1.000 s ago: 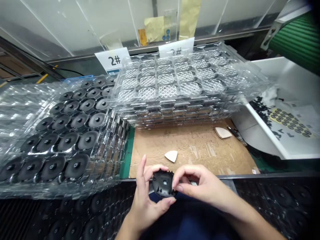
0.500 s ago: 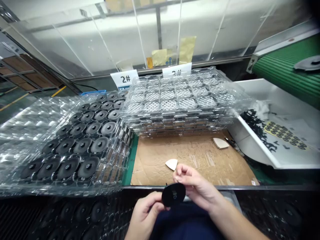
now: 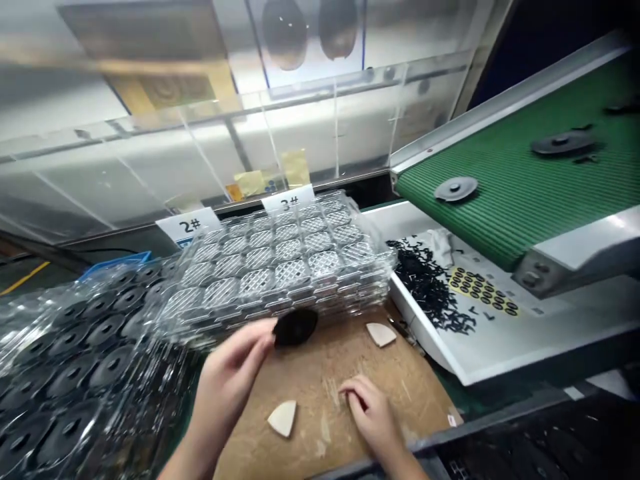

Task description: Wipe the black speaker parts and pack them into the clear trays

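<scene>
My left hand (image 3: 235, 373) pinches a thin black disc (image 3: 296, 327) by its edge, raised in front of the stack of clear plastic trays (image 3: 280, 273). Over the brown cardboard sheet (image 3: 335, 373), my right hand (image 3: 370, 410) has its thumb and fingers drawn together; whatever they may hold is too small to make out. Between my hands, nearer the left forearm, lies a whitish wedge-shaped pad (image 3: 283, 419). A second whitish pad (image 3: 381, 335) rests farther back on the cardboard.
Black discs fill a clear tray (image 3: 85, 360) at left. At right, a white bin (image 3: 440, 353) holds small black parts (image 3: 425, 287) and a yellow sticker sheet (image 3: 484, 291). Above it, a green conveyor belt (image 3: 515, 193) carries grey-black discs (image 3: 456, 189). Signs read 2# and 3#.
The view has swung right, bringing more of the belt into sight. My left hand has carried the disc up and forward over the cardboard. My right hand has separated from the disc.
</scene>
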Tool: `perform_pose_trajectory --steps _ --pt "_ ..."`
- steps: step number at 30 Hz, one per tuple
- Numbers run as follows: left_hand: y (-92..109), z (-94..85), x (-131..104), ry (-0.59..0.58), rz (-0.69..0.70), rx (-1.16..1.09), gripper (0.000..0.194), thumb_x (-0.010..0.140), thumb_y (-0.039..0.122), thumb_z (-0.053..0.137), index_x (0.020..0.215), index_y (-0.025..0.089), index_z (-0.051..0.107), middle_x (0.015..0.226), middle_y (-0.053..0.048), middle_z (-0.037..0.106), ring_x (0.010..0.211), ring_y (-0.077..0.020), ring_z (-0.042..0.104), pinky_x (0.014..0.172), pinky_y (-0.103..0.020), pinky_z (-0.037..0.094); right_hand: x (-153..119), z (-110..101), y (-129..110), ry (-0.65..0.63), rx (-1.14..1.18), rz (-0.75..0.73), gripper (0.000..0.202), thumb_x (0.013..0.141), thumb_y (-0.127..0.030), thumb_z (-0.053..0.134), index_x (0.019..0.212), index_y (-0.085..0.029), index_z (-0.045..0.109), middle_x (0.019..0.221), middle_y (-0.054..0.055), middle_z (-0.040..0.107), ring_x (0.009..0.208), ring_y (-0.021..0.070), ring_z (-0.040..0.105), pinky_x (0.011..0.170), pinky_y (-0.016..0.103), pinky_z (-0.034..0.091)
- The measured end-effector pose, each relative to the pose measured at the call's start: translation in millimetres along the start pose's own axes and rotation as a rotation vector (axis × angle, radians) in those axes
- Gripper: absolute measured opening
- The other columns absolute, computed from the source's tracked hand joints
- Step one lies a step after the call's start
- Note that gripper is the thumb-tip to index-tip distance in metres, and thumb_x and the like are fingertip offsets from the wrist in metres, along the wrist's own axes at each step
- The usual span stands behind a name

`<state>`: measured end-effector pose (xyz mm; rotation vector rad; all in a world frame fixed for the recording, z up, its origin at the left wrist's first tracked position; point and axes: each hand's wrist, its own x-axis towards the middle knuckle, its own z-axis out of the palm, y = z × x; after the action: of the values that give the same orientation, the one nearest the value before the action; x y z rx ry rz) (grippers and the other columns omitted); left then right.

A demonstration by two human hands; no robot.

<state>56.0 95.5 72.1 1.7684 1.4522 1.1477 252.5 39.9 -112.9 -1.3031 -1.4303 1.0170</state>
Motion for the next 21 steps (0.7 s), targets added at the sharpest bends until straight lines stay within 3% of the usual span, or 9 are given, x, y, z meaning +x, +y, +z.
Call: perform_pose_trajectory --steps 1,2,6,8,10,13,15,18,21 --pt "14 12.1 29 -0.033 0.180 0.108 0.022 0.081 0.031 0.054 0.097 0.025 0.068 0.099 -0.001 0.069 0.093 -0.0217 0.062 0.085 -0.032 0.046 -1 -1 3 0.007 -0.010 -0.019 0.023 0.081 -0.018 0.042 0.079 -0.022 0.065 0.076 0.004 0.060 0.076 0.0203 0.059 0.070 0.030 0.045" --pt "26 26.4 58 -0.061 0.261 0.137 0.022 0.082 0.032 0.052 0.093 0.022 0.068 0.100 -0.004 0.069 0.092 -0.0211 0.062 0.085 -0.033 0.046 -2 -1 4 0.013 -0.019 -0.035 0.024 0.081 -0.017 0.041 0.078 -0.021 0.064 0.075 0.004 0.060 0.075 0.0196 0.059 0.069 0.030 0.045" --pt "50 89.6 155 -0.246 0.408 0.275 0.020 0.082 0.033 0.053 0.083 0.019 0.067 0.106 -0.007 0.067 0.102 -0.0217 0.059 0.094 -0.039 0.041 -3 0 5 0.027 -0.054 -0.090 0.025 0.079 -0.011 0.040 0.080 -0.021 0.063 0.076 0.003 0.061 0.074 0.0183 0.060 0.067 0.028 0.046" --pt "47 111.6 182 -0.314 0.424 0.359 0.020 0.083 0.030 0.051 0.083 0.017 0.067 0.099 -0.009 0.069 0.096 -0.0228 0.061 0.089 -0.045 0.044 -2 0 6 0.020 -0.068 -0.117 0.025 0.076 -0.010 0.041 0.080 -0.021 0.062 0.075 0.003 0.061 0.072 0.0178 0.061 0.066 0.027 0.046" --pt "41 120.1 189 -0.338 0.446 0.424 0.022 0.084 0.029 0.049 0.083 0.015 0.066 0.101 -0.010 0.068 0.099 -0.0251 0.061 0.089 -0.048 0.044 -1 -2 9 0.013 -0.075 -0.137 0.025 0.075 -0.008 0.041 0.080 -0.021 0.062 0.075 0.002 0.061 0.071 0.0172 0.061 0.064 0.026 0.047" --pt "32 106.8 167 -0.264 0.506 0.478 0.028 0.085 0.030 0.046 0.100 0.013 0.064 0.127 -0.016 0.053 0.124 -0.0302 0.041 0.102 -0.049 0.031 -1 -3 13 0.000 -0.080 -0.152 0.027 0.075 -0.007 0.040 0.082 -0.020 0.062 0.075 0.002 0.061 0.071 0.0161 0.061 0.063 0.024 0.046" --pt "26 85.4 137 -0.184 0.540 0.493 0.034 0.085 0.026 0.047 0.116 0.014 0.054 0.136 -0.014 0.044 0.131 -0.0263 0.030 0.107 -0.045 0.026 -1 -3 15 -0.015 -0.086 -0.156 0.027 0.075 -0.006 0.040 0.083 -0.020 0.062 0.076 0.002 0.060 0.071 0.0151 0.061 0.063 0.022 0.046" --pt "6 47.5 81 -0.012 0.614 0.556 0.038 0.082 0.013 0.050 0.120 0.020 0.051 0.137 -0.009 0.043 0.129 -0.0234 0.034 0.106 -0.042 0.030 -2 -3 17 -0.036 -0.112 -0.157 0.027 0.075 -0.005 0.040 0.083 -0.019 0.062 0.076 0.002 0.061 0.071 0.0138 0.061 0.063 0.020 0.045" --pt "-37 15.1 17 0.042 0.485 0.563 0.044 0.079 0.007 0.049 0.119 0.025 0.051 0.134 -0.005 0.045 0.125 -0.0227 0.040 0.107 -0.039 0.029 -1 -2 17 -0.046 -0.163 -0.162 0.028 0.075 -0.004 0.039 0.082 -0.019 0.062 0.076 0.003 0.061 0.071 0.0132 0.061 0.064 0.020 0.045"
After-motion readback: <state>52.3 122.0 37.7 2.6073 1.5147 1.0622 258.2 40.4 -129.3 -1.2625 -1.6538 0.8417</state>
